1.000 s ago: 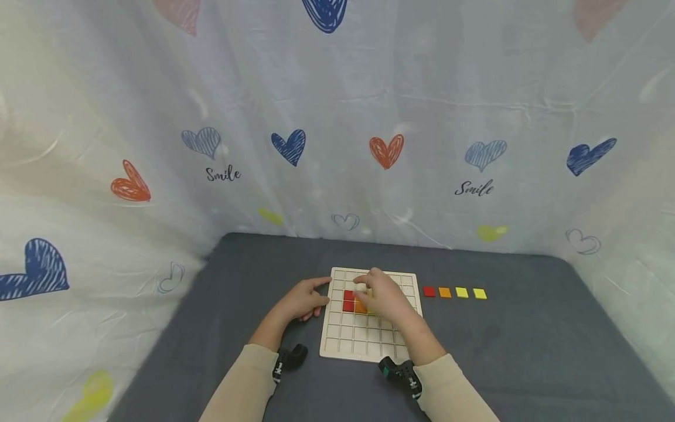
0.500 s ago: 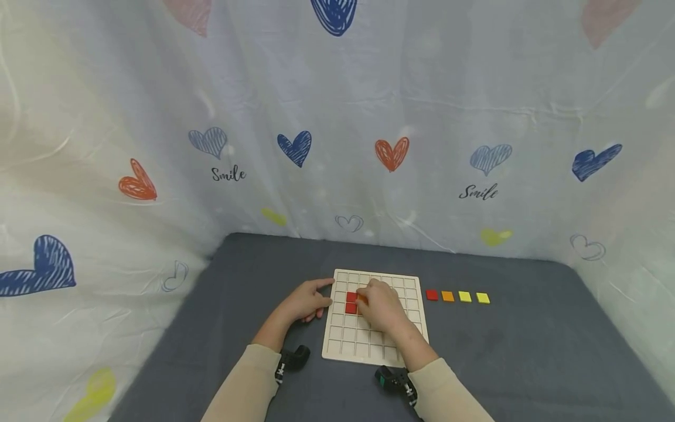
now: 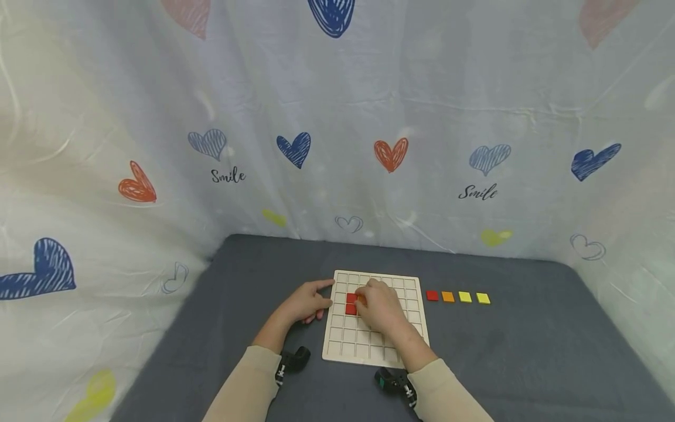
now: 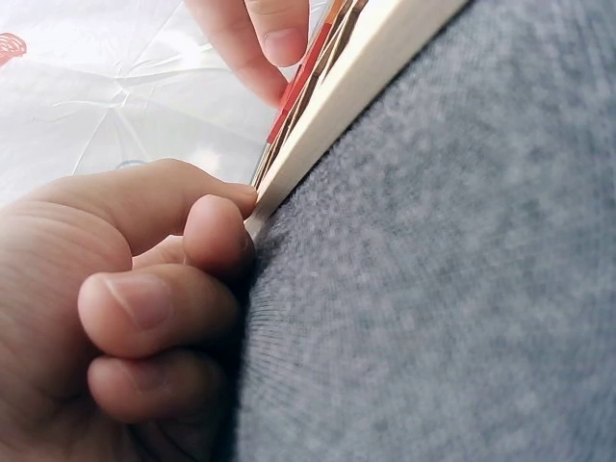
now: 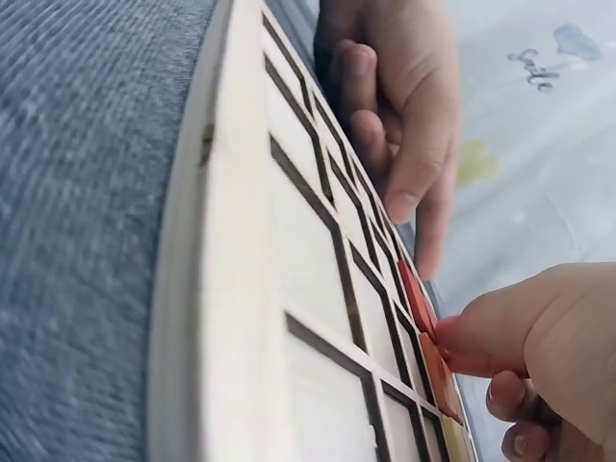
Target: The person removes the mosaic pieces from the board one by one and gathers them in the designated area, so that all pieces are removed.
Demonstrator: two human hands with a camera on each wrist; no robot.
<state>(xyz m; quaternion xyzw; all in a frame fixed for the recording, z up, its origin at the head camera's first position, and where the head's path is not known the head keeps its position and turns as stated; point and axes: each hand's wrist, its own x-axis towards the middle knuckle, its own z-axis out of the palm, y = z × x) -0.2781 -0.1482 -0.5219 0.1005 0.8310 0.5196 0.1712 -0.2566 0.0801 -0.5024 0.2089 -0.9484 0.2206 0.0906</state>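
Note:
A pale wooden grid board (image 3: 358,353) lies on the dark cloth. My left hand (image 3: 304,302) is at its left side, index fingertip and thumb touching the edge; the other fingers curl loosely in the left wrist view. Over the grid, my right hand (image 3: 382,306) pinches an orange tile (image 3: 361,298) between thumb and fingers, right beside two red tiles (image 3: 350,309). From the right wrist, another orange tile (image 5: 438,377) and a yellow tile (image 5: 454,443) show in cells close to the thumb. The right hand hides part of the grid from the head camera.
Right of the board, a row holds a red tile (image 3: 432,296), an orange tile (image 3: 447,296) and two yellow tiles (image 3: 464,297). A white curtain (image 3: 337,105) with printed hearts surrounds the cloth-covered table (image 3: 517,351). Each wrist wears a black camera.
Over the last second my right hand has come down and slightly toward me, its fingers closing at the orange tile beside the red ones. My left hand stays at the board's edge.

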